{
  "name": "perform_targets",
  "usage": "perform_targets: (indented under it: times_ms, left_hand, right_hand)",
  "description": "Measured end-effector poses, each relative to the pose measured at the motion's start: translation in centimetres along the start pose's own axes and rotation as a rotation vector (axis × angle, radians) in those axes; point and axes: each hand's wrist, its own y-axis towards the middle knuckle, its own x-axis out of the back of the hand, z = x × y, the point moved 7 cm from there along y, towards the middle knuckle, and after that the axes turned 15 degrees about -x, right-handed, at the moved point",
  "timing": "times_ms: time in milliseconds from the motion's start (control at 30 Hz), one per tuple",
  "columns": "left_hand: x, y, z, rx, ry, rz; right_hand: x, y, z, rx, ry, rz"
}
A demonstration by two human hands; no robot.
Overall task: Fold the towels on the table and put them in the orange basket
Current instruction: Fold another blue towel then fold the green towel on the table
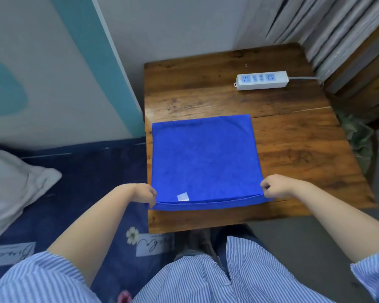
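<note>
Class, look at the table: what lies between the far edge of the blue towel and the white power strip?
Only bare wooden table lies between the blue towel and the power strip, as the head view shows.

Hands (145,193) (274,186) pinching folded blue towel (204,158)

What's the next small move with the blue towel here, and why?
Probably lift the near corners and carry them over to the far edge for another fold. The blue towel lies flat on the wooden table, already doubled, with two layers showing along its near edge. The left hand and right hand each pinch a near corner. No orange basket is in view yet.
</note>
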Motion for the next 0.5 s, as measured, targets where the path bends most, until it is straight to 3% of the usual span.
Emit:
perform_targets:
  times_ms: [133, 333, 500]
  left_hand:
    - [0.6, -0.2, -0.3, 0.022, -0.163, -0.012]
    - [6.8, -0.4, -0.3, -0.053, -0.618, -0.414]
    - [11.3, -0.1, -0.3, -0.123, -0.923, -0.683]
  right_hand:
    - [1.9, -0.4, 0.4, 0.035, 0.215, 0.062]
    - [9.0, -0.4, 0.4, 0.126, 0.575, -0.344]
    - [12.2, 2.0, -0.1, 0.126, 0.897, -0.421]
